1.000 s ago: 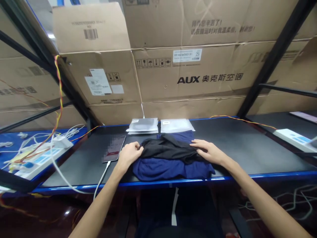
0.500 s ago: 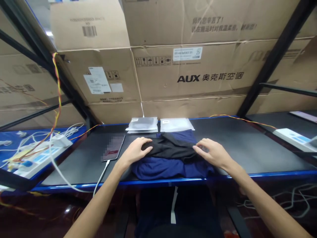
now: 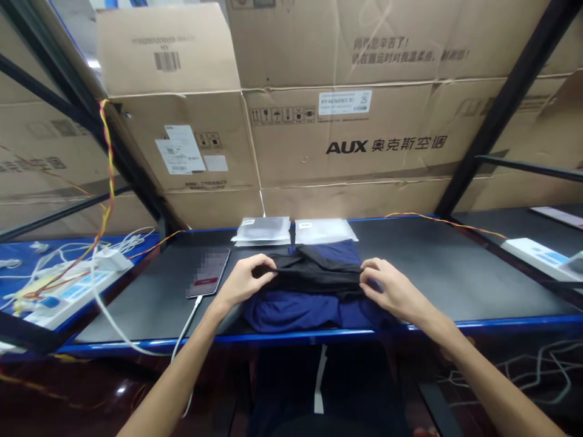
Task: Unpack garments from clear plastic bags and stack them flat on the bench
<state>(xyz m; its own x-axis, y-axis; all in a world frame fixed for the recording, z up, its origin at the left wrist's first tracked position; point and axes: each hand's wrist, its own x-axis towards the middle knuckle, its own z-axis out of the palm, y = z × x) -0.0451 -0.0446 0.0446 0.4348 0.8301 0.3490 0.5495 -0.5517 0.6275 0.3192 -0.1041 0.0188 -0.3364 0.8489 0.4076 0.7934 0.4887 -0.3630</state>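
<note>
The left hand (image 3: 241, 280) is pinching the left edge of a black garment (image 3: 314, 274), fingers curled closed over the cloth, while the right hand (image 3: 392, 290) is pinching the opposite edge in the same way. Gripped at both ends, the black piece is being held taut and flat across the middle of the stack rather than sagging. It is lying on top of folded navy blue garments (image 3: 296, 311), which are sitting at the front edge of the black worktable (image 3: 446, 273), just in front of the person. How many navy pieces are in that pile I cannot tell.

Just beyond the pile, two clear plastic bags are lying side by side: one with dark contents (image 3: 263, 230) and one pale (image 3: 324, 230), near enough to reach. One smartphone (image 3: 209, 273) is lying left of the left hand, with a white cable plugged into it. One white power strip (image 3: 537, 257) is resting far right, and large cardboard boxes (image 3: 364, 139) are stacked as a wall behind.
</note>
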